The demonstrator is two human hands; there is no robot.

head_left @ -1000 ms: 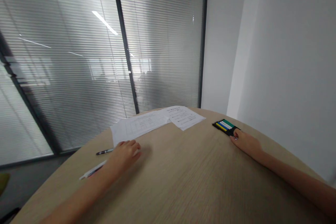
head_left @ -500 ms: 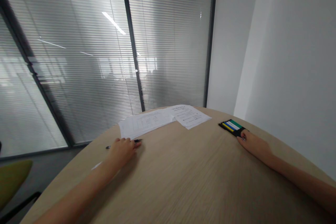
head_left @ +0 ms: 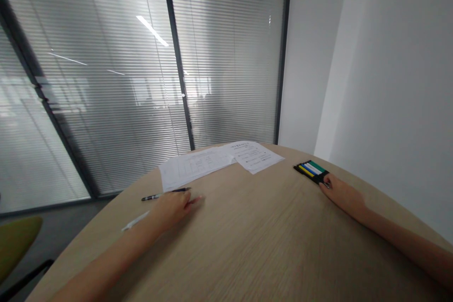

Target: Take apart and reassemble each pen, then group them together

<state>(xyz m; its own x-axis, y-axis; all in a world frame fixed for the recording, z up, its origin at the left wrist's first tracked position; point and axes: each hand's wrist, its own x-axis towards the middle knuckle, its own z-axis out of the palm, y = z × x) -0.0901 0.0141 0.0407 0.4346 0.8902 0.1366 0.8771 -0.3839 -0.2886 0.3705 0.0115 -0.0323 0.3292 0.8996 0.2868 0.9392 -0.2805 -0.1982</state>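
My left hand (head_left: 171,207) is low over the table at left of centre, palm down. One finger reaches out to the right and is smeared by motion; nothing shows in the hand. Just behind it lies a black pen (head_left: 152,197), partly covered by the hand. A slim white object (head_left: 136,221), perhaps another pen, is partly hidden behind my left forearm. At the right, my right hand (head_left: 338,191) grips the near end of a flat black case (head_left: 318,178) that holds several coloured sticks, among them green, white, blue and yellow ones.
Printed paper sheets (head_left: 198,164) overlap near the far edge of the round wooden table (head_left: 247,236). A glass partition with blinds (head_left: 233,66) stands behind, and a white wall (head_left: 396,80) at the right. The yellow-green chair (head_left: 17,240) is at lower left.
My left hand has come off the black pen, shifting slightly right and towards me. More of the pen and the white object shows now. My right hand stays on the case.
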